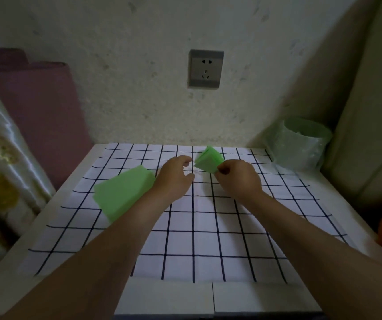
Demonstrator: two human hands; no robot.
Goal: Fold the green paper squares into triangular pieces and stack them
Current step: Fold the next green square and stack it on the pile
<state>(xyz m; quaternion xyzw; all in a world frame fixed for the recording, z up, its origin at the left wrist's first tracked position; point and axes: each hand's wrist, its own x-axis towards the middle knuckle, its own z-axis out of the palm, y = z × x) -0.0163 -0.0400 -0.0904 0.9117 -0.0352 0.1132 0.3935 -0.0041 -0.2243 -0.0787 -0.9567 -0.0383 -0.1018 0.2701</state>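
step: folding green piece [209, 160] | pinched in right grip [238, 176] | left grip [176, 175]: beside it, hold unclear | next: flatten crease, stack

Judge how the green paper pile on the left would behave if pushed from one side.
The green paper pile shows offset edges, so its thin sheets would probably fan apart rather than slide whole. It seems light, and the checked cloth beneath might drag or wrinkle.

near cloth [208, 255] lies open; paper stack [122, 194] left, bin [300, 146] far right.
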